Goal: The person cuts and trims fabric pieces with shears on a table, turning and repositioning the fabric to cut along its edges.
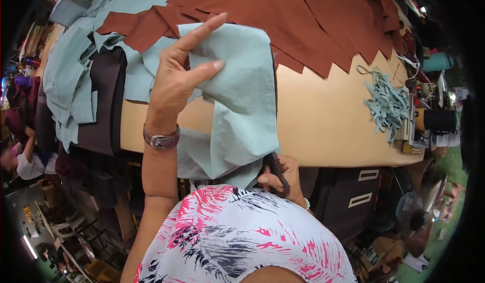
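Note:
My left hand [187, 66], with a strap on its wrist, is raised at the upper left part of a pale green cloth piece [237, 81]. Its thumb and forefinger are spread over the cloth, and its other fingers are partly hidden. The piece hangs down toward my lap, with folds at its lower left. My right hand [284, 178] is low at the piece's bottom right corner, closed around the dark handles of scissors [277, 172]. The cloth hides the scissors' blades.
Brown cloth pieces [323, 20] with zigzag edges lie across the back of the tan table [323, 126]. More pale green cloth [65, 81] is at the left. Thin green strips [386, 101] are heaped at the right. Another person [30, 162] is at the far left.

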Action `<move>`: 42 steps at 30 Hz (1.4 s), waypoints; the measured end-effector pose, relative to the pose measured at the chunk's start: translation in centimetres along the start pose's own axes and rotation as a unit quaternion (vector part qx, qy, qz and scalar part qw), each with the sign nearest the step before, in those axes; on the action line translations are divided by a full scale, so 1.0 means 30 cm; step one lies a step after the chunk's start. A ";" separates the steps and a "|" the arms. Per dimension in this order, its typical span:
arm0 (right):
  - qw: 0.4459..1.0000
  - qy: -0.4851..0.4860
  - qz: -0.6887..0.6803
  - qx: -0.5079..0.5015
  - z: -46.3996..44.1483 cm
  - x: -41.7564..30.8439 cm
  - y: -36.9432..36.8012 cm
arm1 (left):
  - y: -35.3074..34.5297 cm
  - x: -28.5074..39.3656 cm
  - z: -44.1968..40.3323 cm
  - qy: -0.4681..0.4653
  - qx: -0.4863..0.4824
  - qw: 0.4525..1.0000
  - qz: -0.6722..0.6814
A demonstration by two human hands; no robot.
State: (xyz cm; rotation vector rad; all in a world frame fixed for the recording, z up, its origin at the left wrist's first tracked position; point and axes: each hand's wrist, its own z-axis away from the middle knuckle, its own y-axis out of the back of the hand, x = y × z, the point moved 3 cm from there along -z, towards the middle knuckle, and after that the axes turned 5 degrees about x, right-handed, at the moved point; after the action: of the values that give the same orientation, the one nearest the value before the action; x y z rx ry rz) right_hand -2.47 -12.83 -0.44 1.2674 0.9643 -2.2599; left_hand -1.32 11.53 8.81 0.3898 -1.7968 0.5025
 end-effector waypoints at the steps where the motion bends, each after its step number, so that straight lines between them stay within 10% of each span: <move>1: 1.000 0.003 0.011 -0.001 0.001 -0.005 -0.003 | 0.000 0.007 -0.002 0.000 -0.017 1.000 0.006; 42: 0.999 0.029 -0.007 0.028 -0.018 -0.013 0.007 | -0.067 -0.031 0.066 -0.127 -0.043 0.967 -0.217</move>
State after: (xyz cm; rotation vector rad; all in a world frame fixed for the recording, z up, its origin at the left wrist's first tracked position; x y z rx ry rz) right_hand -1.81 -12.59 -0.40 1.3606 0.9379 -2.2878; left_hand -1.67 8.78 7.72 0.7926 -1.8963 0.0667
